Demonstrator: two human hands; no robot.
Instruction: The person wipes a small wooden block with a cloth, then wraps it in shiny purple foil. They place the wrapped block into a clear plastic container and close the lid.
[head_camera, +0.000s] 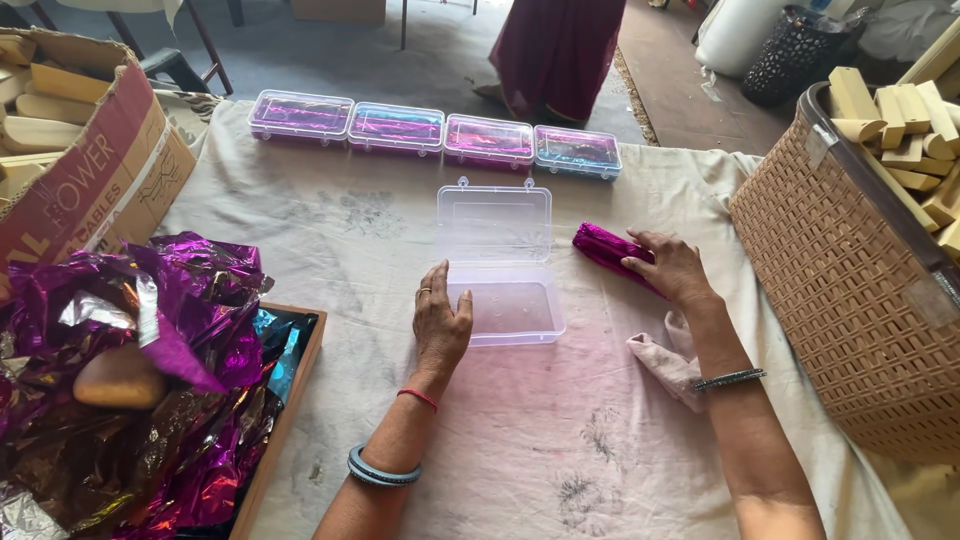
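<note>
A clear plastic box lies open on the cloth-covered table, its hinged lid flat behind it and its tray empty. My left hand rests flat against the box's left edge, fingers together. My right hand presses down on a block wrapped in shiny magenta foil just right of the box. Four closed clear boxes holding pink and blue foil-wrapped pieces stand in a row at the table's far edge.
A heap of crumpled magenta foil and a bare wooden block sit on a tray at left. A cardboard carton and a woven basket hold wooden blocks. A cloth rag lies near my right wrist. A person stands beyond the table.
</note>
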